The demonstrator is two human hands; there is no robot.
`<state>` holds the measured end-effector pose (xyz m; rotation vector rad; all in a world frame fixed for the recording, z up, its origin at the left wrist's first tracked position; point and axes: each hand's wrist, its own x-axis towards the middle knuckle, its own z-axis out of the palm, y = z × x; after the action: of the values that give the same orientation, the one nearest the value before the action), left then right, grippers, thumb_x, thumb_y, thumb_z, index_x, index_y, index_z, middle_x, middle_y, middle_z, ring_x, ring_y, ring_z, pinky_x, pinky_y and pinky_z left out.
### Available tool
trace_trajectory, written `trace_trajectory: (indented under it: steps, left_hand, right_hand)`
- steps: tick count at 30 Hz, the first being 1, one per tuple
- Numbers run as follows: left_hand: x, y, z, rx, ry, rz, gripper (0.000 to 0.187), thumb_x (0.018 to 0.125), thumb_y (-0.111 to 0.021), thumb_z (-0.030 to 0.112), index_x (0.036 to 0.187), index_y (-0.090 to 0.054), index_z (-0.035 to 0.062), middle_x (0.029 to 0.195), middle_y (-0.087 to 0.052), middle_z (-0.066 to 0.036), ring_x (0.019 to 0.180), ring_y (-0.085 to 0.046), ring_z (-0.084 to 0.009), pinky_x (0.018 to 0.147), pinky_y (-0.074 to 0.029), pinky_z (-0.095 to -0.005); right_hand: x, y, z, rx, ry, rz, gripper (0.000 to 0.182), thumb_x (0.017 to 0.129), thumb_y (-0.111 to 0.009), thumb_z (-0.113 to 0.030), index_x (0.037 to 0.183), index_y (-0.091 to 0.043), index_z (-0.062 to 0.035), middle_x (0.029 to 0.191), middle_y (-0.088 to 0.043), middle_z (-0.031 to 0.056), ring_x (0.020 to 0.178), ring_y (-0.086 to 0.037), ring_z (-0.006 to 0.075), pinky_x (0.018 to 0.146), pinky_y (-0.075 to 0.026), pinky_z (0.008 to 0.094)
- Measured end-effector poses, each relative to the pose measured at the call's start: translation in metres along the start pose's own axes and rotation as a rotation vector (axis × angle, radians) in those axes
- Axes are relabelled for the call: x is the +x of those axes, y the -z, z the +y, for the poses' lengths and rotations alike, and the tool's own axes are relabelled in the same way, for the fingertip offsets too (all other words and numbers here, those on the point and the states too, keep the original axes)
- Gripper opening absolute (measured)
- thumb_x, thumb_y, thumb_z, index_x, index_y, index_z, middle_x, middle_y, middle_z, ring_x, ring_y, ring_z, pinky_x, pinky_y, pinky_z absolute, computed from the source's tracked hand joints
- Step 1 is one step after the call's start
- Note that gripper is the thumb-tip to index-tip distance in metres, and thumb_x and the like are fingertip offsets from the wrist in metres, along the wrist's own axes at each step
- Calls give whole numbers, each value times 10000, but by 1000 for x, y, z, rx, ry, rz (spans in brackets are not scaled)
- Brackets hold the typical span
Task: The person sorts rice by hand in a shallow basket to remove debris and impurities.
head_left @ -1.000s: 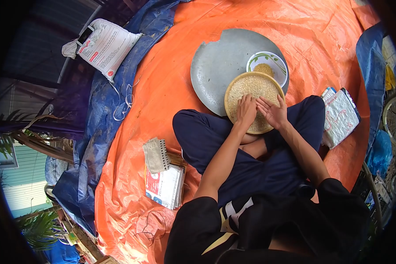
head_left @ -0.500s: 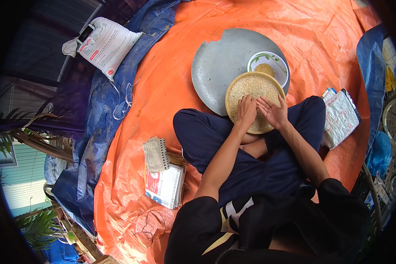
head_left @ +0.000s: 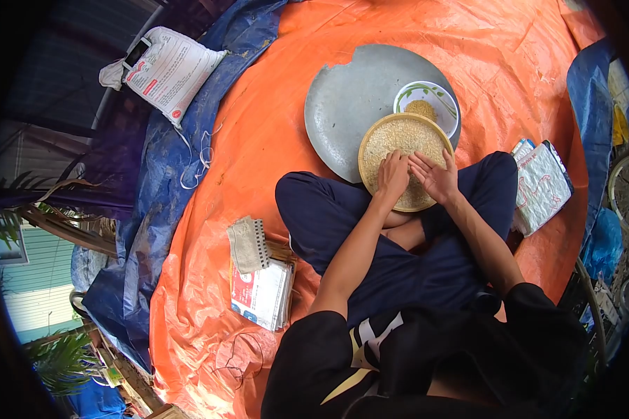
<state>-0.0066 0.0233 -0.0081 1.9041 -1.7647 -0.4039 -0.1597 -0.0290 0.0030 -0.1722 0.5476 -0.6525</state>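
Note:
A round woven tray (head_left: 391, 129) of pale grain rests at my lap, its far edge overlapping a white bowl (head_left: 450, 126) with a green leaf pattern and some yellowish grain inside. Both are at the right part of a large grey metal disc (head_left: 339, 119) with a broken edge. My left hand (head_left: 393, 174) lies palm down over the grain, fingers bent; whether it holds anything is hidden. Beside it my right hand (head_left: 437, 178) is turned palm up above the tray, fingers spread, with no object visible in it.
An orange tarp (head_left: 524, 77) covers the ground, with a blue tarp (head_left: 161, 174) at the left. A white sack (head_left: 175, 70) with a phone is at the upper left. A notebook (head_left: 247, 246) tops a paper stack (head_left: 262, 297); a silvery package (head_left: 541, 188) lies right.

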Motion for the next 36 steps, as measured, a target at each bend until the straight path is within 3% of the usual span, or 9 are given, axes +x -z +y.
trace_trajectory:
  steps: [3, 6, 9, 12, 21, 27, 36]
  left_hand:
    - [0, -2, -2, -14, 8, 17, 248, 714, -721, 35, 943, -629, 13, 986, -579, -147, 983, -582, -339, 836, -494, -426]
    - [0, -6, -4, -21, 11, 12, 237, 712, -720, 28, 928, -624, 8, 976, -581, -152, 976, -586, -346, 828, -499, -430]
    - [0, -4, -2, -46, 9, 6, 158, 751, -634, -9, 909, -631, -13, 965, -592, -180, 961, -589, -353, 833, -493, -438]
    - [0, -8, -5, -16, 11, 18, 226, 709, -719, 26, 913, -624, 1, 958, -586, -154, 970, -588, -345, 824, -500, -430]
    - [0, -5, -1, -20, 42, 0, 217, 723, -685, 15, 931, -624, -1, 974, -600, -169, 986, -592, -350, 836, -497, -433]
    - [-1, -3, -2, -68, 44, -12, 155, 822, -557, 22, 940, -647, -24, 958, -628, -225, 936, -626, -385, 831, -502, -457]
    - [0, 1, 0, -84, 74, -38, 165, 851, -531, 48, 911, -667, -22, 925, -648, -233, 899, -645, -397, 810, -515, -458]
  right_hand:
    - [0, 0, 0, -6, 2, -1, 860, 933, -402, -599, 1415, -329, 110, 1422, -428, 242, 1300, -466, 292, 1101, -386, 348]
    - [0, 1, 0, -5, 3, -10, 859, 930, -417, -600, 1413, -334, 106, 1418, -432, 237, 1303, -463, 288, 1101, -386, 346]
    - [1, 4, -1, 4, -4, -29, 855, 926, -450, -599, 1408, -344, 98, 1412, -441, 226, 1303, -463, 282, 1103, -385, 344]
    - [1, 4, -1, 15, -8, -28, 849, 929, -450, -593, 1407, -343, 101, 1412, -441, 226, 1299, -468, 281, 1104, -384, 345]
    - [-1, -1, -1, 19, -9, 0, 833, 931, -458, -578, 1394, -362, 108, 1403, -452, 232, 1279, -486, 280, 1105, -385, 352]
    - [0, 3, 0, 23, -12, -7, 838, 926, -463, -585, 1390, -369, 107, 1393, -463, 234, 1270, -495, 284, 1103, -390, 356]
    - [0, 3, 0, 15, -14, -24, 852, 925, -461, -589, 1406, -341, 105, 1416, -435, 236, 1297, -470, 292, 1105, -388, 353]
